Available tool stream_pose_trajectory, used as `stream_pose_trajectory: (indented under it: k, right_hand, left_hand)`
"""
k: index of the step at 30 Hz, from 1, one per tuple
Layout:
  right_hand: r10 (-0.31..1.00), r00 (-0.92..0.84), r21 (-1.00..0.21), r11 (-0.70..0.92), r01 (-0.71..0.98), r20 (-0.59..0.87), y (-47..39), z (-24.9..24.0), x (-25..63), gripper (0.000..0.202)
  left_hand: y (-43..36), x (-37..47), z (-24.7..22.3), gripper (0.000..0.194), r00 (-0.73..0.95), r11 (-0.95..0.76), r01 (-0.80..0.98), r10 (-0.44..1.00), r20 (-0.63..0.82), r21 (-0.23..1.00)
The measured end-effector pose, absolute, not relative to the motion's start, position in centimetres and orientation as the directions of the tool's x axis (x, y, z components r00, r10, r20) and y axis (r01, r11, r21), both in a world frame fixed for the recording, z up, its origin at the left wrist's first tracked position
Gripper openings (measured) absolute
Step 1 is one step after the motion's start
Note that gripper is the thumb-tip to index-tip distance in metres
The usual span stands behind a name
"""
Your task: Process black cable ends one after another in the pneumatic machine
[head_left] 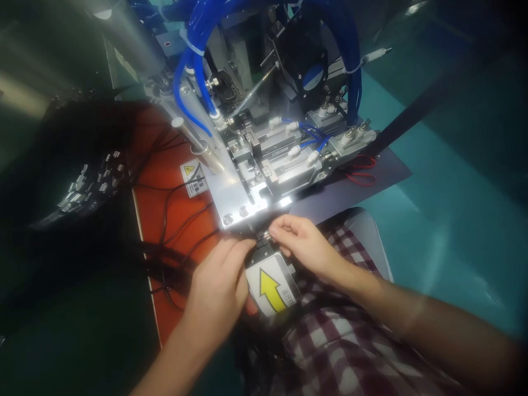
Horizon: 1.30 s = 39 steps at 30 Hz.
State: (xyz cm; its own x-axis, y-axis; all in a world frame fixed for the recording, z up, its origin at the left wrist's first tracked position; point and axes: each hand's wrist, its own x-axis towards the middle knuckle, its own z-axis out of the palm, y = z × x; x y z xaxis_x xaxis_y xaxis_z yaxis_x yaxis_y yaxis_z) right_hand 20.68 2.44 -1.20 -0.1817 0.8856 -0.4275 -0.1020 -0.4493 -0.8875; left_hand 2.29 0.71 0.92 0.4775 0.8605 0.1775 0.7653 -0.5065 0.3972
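Note:
Both hands meet at the near edge of a metal assembly machine (231, 203). My left hand (218, 275) is bent over the left side of a small block with a white label and yellow arrow (268, 283), its fingertips closed near the top of it. From the right, my right hand (299, 242) pinches at a tiny shiny part (264, 236) between thumb and forefinger, just above the block. What the part is, I cannot make out. The left fingertips are close to the same spot, and anything in them is hidden.
Blue air hoses (200, 77) arch over pneumatic cylinders (289, 165). Black cables run across an orange mat (152, 214) on the left, with a warning label (193, 179). Small shiny metal pieces (82, 187) lie in a dark area farther left. Red wires (363, 173) hang at the right.

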Motion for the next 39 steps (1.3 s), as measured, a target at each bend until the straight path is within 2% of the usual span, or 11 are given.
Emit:
stream_pose_trajectory:
  k: [14, 22, 28, 33, 36, 39]
  right_hand:
    - [0.892, -0.146, -0.894, -0.441, -0.074, -0.428, 2.3, -1.1, 20.5, 0.015]
    - [0.9, -0.138, -0.905, -0.423, -0.052, -0.413, 2.3, -1.3, 20.6, 0.015]
    - [0.884, -0.145, -0.893, -0.45, -0.002, -0.445, 2.4, -1.4, 20.6, 0.019]
    - [0.876, -0.216, -0.883, -0.459, -0.103, -0.431, 2.4, -1.5, 20.7, 0.023]
    - [0.881, -0.222, -0.88, -0.454, -0.141, -0.418, 2.4, -1.5, 20.8, 0.02]
    - [0.878, -0.215, -0.885, -0.456, -0.097, -0.428, 2.5, -1.3, 20.9, 0.018]
  left_hand:
    - [0.8, 2.4, 1.1, 0.027, 0.467, -0.478, 0.753, 0.872, 0.144, 0.452]
    - [0.8, 2.4, 1.1, 0.028, 0.476, -0.5, 0.742, 0.862, 0.174, 0.446]
    - [0.7, 2.5, 1.3, 0.026, 0.476, -0.502, 0.769, 0.863, 0.17, 0.395]
    - [0.6, 2.5, 1.3, 0.028, 0.44, -0.47, 0.824, 0.882, 0.165, 0.316]
    - [0.5, 2.1, 1.3, 0.028, 0.407, -0.439, 0.822, 0.899, 0.164, 0.363]
    - [-0.1, 1.5, 1.5, 0.02, 0.339, -0.366, 0.835, 0.93, 0.14, 0.411]
